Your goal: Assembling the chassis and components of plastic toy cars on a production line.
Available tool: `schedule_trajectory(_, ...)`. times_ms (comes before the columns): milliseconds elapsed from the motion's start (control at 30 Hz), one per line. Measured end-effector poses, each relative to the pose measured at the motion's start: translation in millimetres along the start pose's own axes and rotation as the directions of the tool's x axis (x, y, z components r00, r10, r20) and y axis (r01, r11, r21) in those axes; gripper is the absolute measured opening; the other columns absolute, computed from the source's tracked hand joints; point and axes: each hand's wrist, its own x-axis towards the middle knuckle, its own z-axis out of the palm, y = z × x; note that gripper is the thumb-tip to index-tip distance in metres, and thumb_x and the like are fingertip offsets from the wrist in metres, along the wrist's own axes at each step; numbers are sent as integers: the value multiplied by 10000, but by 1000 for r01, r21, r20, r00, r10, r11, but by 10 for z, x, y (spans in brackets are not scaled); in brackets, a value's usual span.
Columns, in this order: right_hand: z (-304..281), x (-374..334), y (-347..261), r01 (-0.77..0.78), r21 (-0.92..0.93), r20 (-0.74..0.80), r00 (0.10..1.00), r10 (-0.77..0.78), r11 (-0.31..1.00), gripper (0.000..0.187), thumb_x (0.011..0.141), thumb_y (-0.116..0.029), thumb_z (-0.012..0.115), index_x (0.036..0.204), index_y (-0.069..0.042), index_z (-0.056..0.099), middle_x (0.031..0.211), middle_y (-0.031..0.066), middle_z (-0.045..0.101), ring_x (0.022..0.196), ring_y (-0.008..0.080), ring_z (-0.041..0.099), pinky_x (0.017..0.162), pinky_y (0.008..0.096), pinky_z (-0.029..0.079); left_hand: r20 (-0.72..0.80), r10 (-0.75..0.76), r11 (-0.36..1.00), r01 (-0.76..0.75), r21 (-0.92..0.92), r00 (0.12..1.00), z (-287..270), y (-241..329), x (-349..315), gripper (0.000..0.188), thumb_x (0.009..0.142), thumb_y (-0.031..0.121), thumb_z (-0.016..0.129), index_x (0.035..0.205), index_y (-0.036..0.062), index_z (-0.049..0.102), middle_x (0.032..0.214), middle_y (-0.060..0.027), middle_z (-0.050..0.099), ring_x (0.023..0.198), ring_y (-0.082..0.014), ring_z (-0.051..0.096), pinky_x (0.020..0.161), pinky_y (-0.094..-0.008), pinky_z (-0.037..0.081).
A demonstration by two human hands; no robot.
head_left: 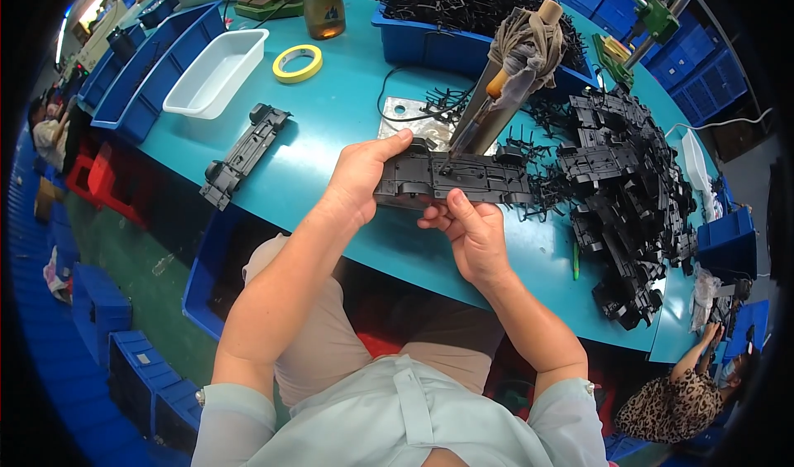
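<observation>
Chassis [488, 179] sits at the counter's [331, 115] near side, before a cloth-topped post [495, 124]. Our left grip [360, 171] is closed on its left end, thumb on top; our right grip [475, 235] pinches its near edge, fingers curled. Right of it we have a black heap [628, 186]; left, another chassis [244, 157]; farther back, yellow tape [298, 48], a white tray [217, 74] and a blue bin [430, 47].

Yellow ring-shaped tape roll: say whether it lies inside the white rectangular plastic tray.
No, the yellow ring-shaped tape roll lies flat on the teal tabletop, right of the white plastic tray.
</observation>
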Motion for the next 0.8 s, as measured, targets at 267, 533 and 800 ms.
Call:
schedule_trajectory(267, 17, 3, -20, -2, 9, 10, 1000, 2, 1000, 289, 946, -235, 543, 1025, 37, 599, 977, 149, 653, 804, 175, 627, 746, 371, 548, -22, -7, 1000, 7, 16, 1000, 25, 34, 4, 321, 917, 261, 554, 1017, -41, 592, 907, -135, 652, 741, -216, 668, 611, -334, 577)
schedule_trajectory(533, -41, 23, 6, -46, 115, -76, 996, 55, 992, 211, 905, -172, 609, 951, 34, 607, 897, 86, 624, 818, 175, 608, 750, 347, 531, 33, 33, 999, -33, 10, 999, 0, -44, 143, 325, 907, 253, 576, 1027, -49, 588, 935, -137, 650, 777, -209, 668, 681, -323, 572)
schedule_trajectory(800, -7, 46, -75, -97, 171, -127, 985, 120, 980, 146, 887, -136, 621, 972, -20, 597, 887, 50, 621, 807, 152, 613, 747, 339, 548, 58, -54, 997, 58, -58, 997, 14, -37, 227, 320, 910, 251, 573, 1043, -39, 581, 958, -148, 645, 817, -223, 665, 718, -353, 570)
